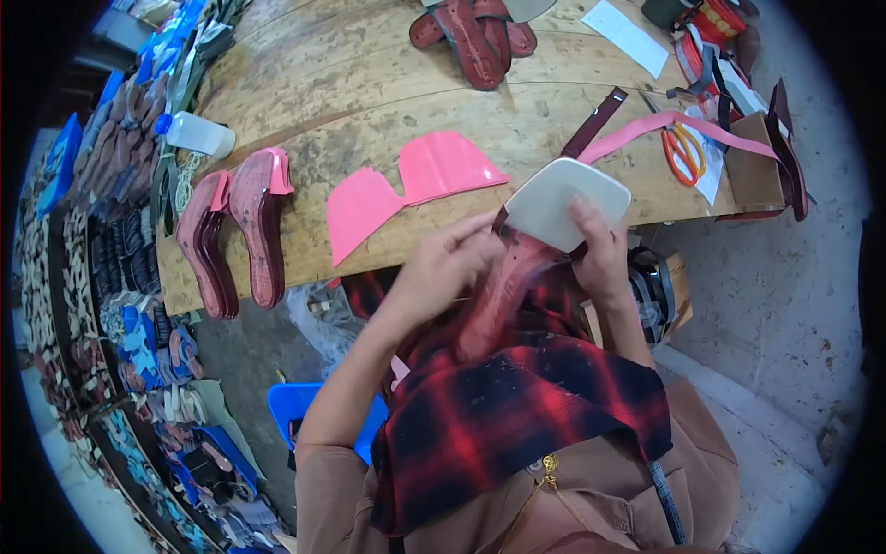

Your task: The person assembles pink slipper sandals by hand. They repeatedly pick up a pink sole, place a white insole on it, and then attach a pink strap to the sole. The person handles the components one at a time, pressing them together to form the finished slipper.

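Over my lap, a red insole [500, 300] has a cream square-toed plate [549, 201] against its wide end. My right hand [602, 261] is closed on the insole and plate, thumb lying across the cream face. At the opposite edge, the fingers of my left hand [445, 275] are bent and pinched together by a short dark strap end; the fingertips are partly blurred. A longer dark maroon strap [595, 124] sticks out past the plate's far side. Pink sheet pieces [443, 169] lie on the wooden table just beyond my left hand.
Stacked red insoles [254, 226] and a white bottle [198, 134] stand at the table's left. Orange-handled scissors [681, 152], a pink strip [637, 134] and a cardboard box [752, 166] are at right. More insoles [471, 42] lie far back. Shelves of footwear parts [111, 258] line the left.
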`<state>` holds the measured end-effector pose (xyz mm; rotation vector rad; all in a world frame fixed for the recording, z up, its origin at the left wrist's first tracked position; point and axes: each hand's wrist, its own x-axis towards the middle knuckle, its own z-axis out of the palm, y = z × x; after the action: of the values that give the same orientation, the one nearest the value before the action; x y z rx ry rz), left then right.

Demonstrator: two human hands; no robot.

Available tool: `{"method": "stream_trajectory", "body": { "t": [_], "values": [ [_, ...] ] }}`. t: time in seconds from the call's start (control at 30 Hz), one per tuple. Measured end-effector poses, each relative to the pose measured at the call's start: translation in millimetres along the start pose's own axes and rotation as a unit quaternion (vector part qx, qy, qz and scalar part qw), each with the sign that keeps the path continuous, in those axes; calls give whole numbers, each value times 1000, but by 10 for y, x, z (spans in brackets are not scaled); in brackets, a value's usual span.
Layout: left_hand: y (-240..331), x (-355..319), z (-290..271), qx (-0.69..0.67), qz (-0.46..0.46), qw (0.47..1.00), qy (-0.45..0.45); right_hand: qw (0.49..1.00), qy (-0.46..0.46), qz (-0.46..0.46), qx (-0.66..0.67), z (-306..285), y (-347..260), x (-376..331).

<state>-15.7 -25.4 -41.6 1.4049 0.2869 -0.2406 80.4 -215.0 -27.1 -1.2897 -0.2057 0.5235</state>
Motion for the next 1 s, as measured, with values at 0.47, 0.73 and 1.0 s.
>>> {"method": "stream_trajectory", "body": {
  "t": [0.47, 0.73, 1.0],
  "values": [
    [110, -73, -395, 179, 12, 984, -7, 985, -41, 115, 125, 405, 309, 242],
    [244, 512, -416, 160, 312, 848, 398, 999, 14, 11, 44, 1014, 338, 572],
    [548, 396, -716, -78, 338, 841, 414, 928, -59, -223, -293, 970, 440, 106]
  ]
}}
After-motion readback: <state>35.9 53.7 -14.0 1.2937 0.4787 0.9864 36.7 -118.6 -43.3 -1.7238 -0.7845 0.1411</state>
